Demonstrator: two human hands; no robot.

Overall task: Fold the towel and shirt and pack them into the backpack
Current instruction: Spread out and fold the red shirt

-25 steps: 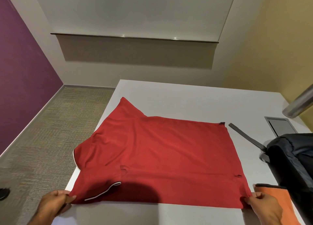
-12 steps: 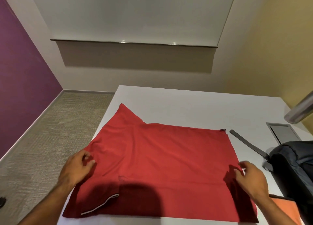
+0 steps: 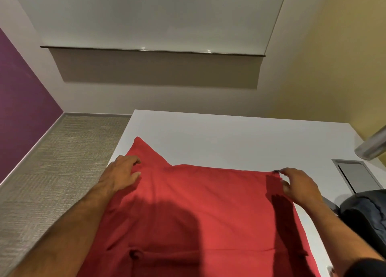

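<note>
A red shirt (image 3: 204, 205) lies spread flat on the white table (image 3: 229, 139), one sleeve pointing to the far left. My left hand (image 3: 122, 173) rests on the shirt's far left part beside that sleeve, fingers slightly bent. At the shirt's far right corner is my right hand (image 3: 298, 185), thumb and fingers apart around the edge near a small dark tag. The dark backpack (image 3: 365, 212) sits at the right edge of the table, partly cut off. The towel is out of view.
A grey recessed panel (image 3: 355, 176) is set in the table at the far right. A metal tube (image 3: 371, 145) juts in from the right. Carpeted floor (image 3: 58, 172) lies left of the table, and walls stand behind it.
Both hands have let go of the shirt's near corners and reached forward over it to its far edge. The camera has tilted up and moved closer.
</note>
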